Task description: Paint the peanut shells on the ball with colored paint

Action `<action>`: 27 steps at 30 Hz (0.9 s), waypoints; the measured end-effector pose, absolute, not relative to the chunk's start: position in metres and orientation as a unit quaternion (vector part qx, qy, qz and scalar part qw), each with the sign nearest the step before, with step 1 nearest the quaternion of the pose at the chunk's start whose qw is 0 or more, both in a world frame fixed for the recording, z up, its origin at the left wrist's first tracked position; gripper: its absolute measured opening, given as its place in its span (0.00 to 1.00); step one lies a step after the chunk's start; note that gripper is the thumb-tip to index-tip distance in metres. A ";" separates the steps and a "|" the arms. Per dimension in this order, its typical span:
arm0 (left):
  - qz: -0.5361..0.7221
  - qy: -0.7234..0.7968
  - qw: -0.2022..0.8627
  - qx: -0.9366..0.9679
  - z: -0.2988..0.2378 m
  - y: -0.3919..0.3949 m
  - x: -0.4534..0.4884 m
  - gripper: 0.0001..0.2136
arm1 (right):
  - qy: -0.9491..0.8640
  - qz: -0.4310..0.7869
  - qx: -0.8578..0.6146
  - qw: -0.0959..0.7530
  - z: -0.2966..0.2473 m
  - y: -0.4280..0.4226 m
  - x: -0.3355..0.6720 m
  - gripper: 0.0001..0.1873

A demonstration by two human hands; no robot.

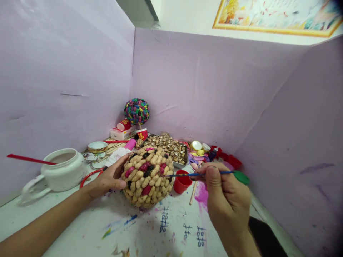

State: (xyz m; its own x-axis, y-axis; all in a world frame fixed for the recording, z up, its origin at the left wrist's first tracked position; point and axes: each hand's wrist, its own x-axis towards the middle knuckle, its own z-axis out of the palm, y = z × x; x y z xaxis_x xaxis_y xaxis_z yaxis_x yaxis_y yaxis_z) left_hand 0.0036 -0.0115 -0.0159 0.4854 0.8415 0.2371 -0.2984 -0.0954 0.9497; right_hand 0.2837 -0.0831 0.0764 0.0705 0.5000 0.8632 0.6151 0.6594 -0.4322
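Observation:
A ball covered in peanuts in their shells [150, 180] sits on the table in front of me, most of its shells plain tan, several painted magenta or black. My left hand [111, 178] grips the ball's left side, thumb in front and fingers partly hidden behind it. Between the thumb and fingers of my right hand [225, 192] is a thin blue paintbrush [198, 174], pointing left. Its tip meets the right side of the ball, near a magenta peanut; whether it touches is hard to tell. Just behind the brush stands a red cup [182, 182].
A white mug-like pot [63, 175] with a red stick stands at left. Behind the ball lies a metal tray of shells [174, 151]. A multicoloured ball [137, 111] stands in the back corner. Paint pots [196, 145] crowd the back right. Lilac panels [214, 85] enclose the table.

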 end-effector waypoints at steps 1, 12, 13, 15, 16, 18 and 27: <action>0.452 0.230 0.632 0.586 -0.016 -0.011 0.004 0.46 | -0.682 -0.054 -0.406 0.606 0.077 -0.083 0.283 0.13; 0.454 0.239 0.645 0.566 -0.013 -0.014 0.007 0.48 | -0.671 -0.047 -0.394 0.626 0.073 -0.080 0.284 0.10; 0.453 0.240 0.644 0.568 -0.013 -0.014 0.007 0.47 | -0.673 -0.049 -0.394 0.624 0.073 -0.080 0.284 0.11; 0.451 0.241 0.643 0.570 -0.013 -0.014 0.007 0.47 | -0.681 -0.053 -0.394 0.615 0.075 -0.081 0.283 0.11; 0.450 0.243 0.643 0.571 -0.013 -0.014 0.007 0.47 | -0.685 -0.057 -0.393 0.611 0.076 -0.081 0.283 0.11; 0.447 0.246 0.642 0.573 -0.012 -0.014 0.007 0.47 | -0.691 -0.064 -0.387 0.607 0.077 -0.081 0.282 0.12; 0.445 0.272 0.618 0.588 -0.012 -0.015 0.006 0.47 | -0.632 -0.082 -0.447 0.628 0.078 -0.076 0.298 0.13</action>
